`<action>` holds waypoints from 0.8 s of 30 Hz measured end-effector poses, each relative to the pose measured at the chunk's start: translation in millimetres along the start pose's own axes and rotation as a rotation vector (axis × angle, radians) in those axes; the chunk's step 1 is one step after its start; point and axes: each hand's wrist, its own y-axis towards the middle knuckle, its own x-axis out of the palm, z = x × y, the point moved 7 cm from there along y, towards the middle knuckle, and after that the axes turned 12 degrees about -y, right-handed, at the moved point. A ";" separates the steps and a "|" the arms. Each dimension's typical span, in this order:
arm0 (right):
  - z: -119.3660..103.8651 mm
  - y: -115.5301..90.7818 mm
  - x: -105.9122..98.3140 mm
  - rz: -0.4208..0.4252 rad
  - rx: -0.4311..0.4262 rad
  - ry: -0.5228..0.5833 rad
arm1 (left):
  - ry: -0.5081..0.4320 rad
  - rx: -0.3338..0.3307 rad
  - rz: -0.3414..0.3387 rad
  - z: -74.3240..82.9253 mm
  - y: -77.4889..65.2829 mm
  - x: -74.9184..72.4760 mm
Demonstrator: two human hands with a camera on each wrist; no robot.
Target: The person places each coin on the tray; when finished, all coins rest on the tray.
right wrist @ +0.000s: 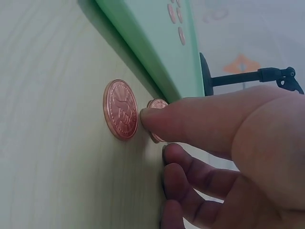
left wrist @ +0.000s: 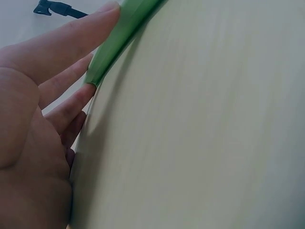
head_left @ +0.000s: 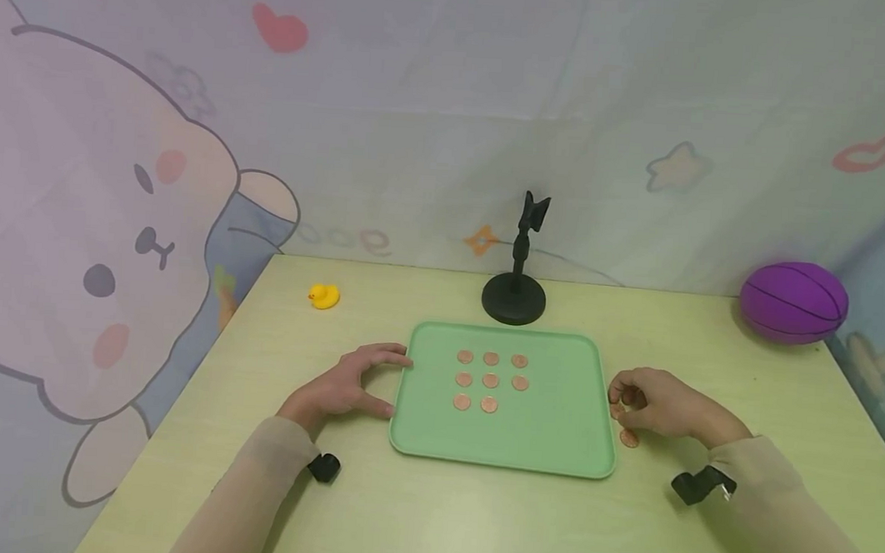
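On the green tray, several copper coins lie flat in three rows, the front row having two. My left hand rests at the tray's left edge, its thumb and fingers spread and fairly straight against the rim. To the right of the tray, my right hand bends over loose coins on the table. Its thumb and curled fingers pinch at a copper coin close beside the tray, partly hidden behind the thumb. Another coin with a raised design lies just in front of the thumb.
A black stand with a round base stands behind the tray. A yellow toy duck sits at the back left, and a purple ball at the back right corner. A printed cloth hangs behind the table.
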 end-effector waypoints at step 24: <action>-6.1 -8.3 -9.2 0.136 -0.027 -0.149 | 0.002 0.010 -0.002 1.1 0.2 0.5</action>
